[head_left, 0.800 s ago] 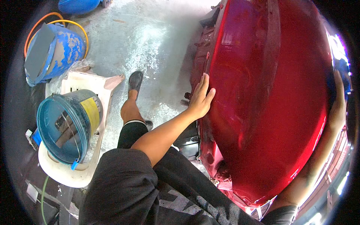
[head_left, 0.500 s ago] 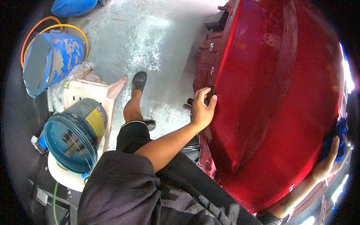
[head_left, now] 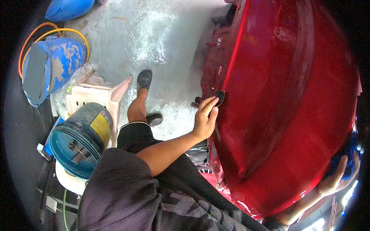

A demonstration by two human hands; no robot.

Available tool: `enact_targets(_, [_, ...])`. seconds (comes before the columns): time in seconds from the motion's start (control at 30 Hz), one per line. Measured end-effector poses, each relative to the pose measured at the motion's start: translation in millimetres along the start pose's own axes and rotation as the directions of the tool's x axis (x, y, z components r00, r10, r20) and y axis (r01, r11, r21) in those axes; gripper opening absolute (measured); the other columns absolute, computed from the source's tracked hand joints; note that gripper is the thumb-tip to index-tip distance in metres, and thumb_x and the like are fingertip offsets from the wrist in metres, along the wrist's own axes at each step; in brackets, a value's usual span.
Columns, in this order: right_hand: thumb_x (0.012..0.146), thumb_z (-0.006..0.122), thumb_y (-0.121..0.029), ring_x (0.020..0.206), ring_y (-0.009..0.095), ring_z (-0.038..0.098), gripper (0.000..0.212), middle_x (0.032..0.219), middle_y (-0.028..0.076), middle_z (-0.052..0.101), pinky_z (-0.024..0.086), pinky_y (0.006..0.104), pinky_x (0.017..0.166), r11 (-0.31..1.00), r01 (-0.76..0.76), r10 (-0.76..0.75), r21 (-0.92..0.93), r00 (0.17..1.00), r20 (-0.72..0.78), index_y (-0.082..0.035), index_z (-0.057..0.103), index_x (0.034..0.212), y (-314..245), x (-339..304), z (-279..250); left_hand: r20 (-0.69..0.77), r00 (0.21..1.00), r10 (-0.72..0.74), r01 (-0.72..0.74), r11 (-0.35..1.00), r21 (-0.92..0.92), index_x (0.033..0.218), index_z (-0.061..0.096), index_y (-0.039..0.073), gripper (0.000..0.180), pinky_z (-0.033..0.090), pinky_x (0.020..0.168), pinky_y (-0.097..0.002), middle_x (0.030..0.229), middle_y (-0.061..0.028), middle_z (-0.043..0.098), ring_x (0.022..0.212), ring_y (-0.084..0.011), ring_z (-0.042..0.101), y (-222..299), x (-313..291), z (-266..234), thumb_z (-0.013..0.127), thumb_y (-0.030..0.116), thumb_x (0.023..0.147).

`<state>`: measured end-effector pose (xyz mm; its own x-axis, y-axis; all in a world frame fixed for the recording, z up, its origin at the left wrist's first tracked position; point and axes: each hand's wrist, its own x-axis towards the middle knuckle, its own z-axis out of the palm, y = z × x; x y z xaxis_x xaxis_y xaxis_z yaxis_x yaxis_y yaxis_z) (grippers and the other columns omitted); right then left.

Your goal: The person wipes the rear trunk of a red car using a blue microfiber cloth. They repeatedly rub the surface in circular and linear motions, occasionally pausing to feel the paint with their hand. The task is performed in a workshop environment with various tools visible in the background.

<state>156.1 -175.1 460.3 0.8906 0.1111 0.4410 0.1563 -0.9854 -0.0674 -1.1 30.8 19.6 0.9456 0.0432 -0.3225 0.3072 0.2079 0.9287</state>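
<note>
- Red panel [head_left: 304, 123] is placed on the right, curved, with 1 long ridge run down its face.
- Left hand [head_left: 204, 121] is placed at the panel's left edge, fingers bent, thumb kept apart from them.
- Black piece [head_left: 220, 97], small, is touched by left fingertips at that edge; whether it is gripped or only touched cannot be told.
- Right hand [head_left: 339, 179] is reached round to the panel's far right edge; blue cloth [head_left: 349, 154] is held there between thumb and fingers, partly hidden.
- Both hands are set well apart, the panel spanned between them.
- Teal bucket [head_left: 73, 148] is seen at left, set on white chair [head_left: 98, 96], its mouth turned to the camera.
- Blue drum [head_left: 67, 57] is stood beyond the chair; grey board [head_left: 35, 71] is seen at its mouth, orange hose [head_left: 20, 59] looped beside it.
- Grey floor [head_left: 119, 42] is shown between drum and panel; 2 black shoes [head_left: 144, 79] are planted on it.
</note>
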Motion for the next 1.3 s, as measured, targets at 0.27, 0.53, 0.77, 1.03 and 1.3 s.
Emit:
enact_targets(0.27, [0.097, 0.077, -0.03, 0.114, 0.028, 0.066, 0.042, 0.127, 0.016, 0.071, 0.052, 0.0424, 0.104, 0.991, -0.113, 0.111, 0.074, 0.993, 0.042, 0.0, 0.072, 0.127, -8, 20, 28, 0.132, 0.954, 0.269, -0.298, 0.898, 0.324, 0.169, 0.027, 0.001, 0.093, 0.02, 0.128, -0.0548, 0.174, -0.0279, 0.027, 0.158, -0.0434, 0.03, -19, -7, 1, 0.064, 0.052, 0.101])
enact_targets(0.53, [0.097, 0.078, -0.031, 0.111, 0.025, 0.068, 0.042, 0.125, 0.015, 0.073, 0.053, 0.041, 0.103, 0.993, -0.115, 0.112, 0.041, 0.991, 0.07, 0.0, 0.075, 0.125, -9, 25, 50, 0.094, 0.961, 0.26, -0.276, 0.929, 0.246, 0.17, 0.009, -0.006, 0.096, 0.017, 0.129, -0.0554, 0.175, -0.0299, 0.019, 0.164, -0.0404, 0.021, -33, -24, 13, 0.055, 0.05, 0.107])
enact_targets(0.77, [0.098, 0.078, -0.032, 0.108, 0.023, 0.069, 0.042, 0.123, 0.014, 0.075, 0.053, 0.0398, 0.102, 0.986, -0.168, 0.166, 0.023, 0.984, 0.065, 0.001, 0.077, 0.124, 1, 19, 46, 0.167, 0.951, 0.261, -0.29, 0.94, 0.182, 0.171, 0.006, -0.003, 0.097, 0.005, 0.131, -0.0574, 0.179, -0.0276, 0.008, 0.167, -0.0382, 0.005, -44, -48, 18, 0.041, 0.062, 0.109])
enact_targets(1.03, [0.098, 0.078, -0.033, 0.105, 0.02, 0.07, 0.042, 0.121, 0.014, 0.077, 0.054, 0.0384, 0.1, 0.971, -0.237, 0.237, 0.021, 0.971, 0.015, 0.002, 0.079, 0.122, -5, 23, 46, 0.107, 0.963, 0.249, -0.264, 0.952, 0.157, 0.169, 0.006, -0.007, 0.092, 0.004, 0.133, -0.0529, 0.178, -0.0281, 0.008, 0.168, -0.0363, 0.004, 6, 77, 9, 0.039, 0.057, 0.112])
enact_targets(1.3, [0.099, 0.078, -0.031, 0.104, 0.019, 0.071, 0.043, 0.12, 0.013, 0.077, 0.055, 0.0357, 0.099, 0.966, -0.247, 0.247, 0.071, 0.969, 0.007, 0.005, 0.078, 0.123, 8, 27, 10, 0.18, 0.926, 0.332, -0.368, 0.901, 0.23, 0.169, 0.008, -0.008, 0.101, 0.004, 0.134, -0.0517, 0.177, -0.0301, 0.011, 0.167, -0.0387, 0.008, -12, 95, 8, 0.045, 0.063, 0.107])
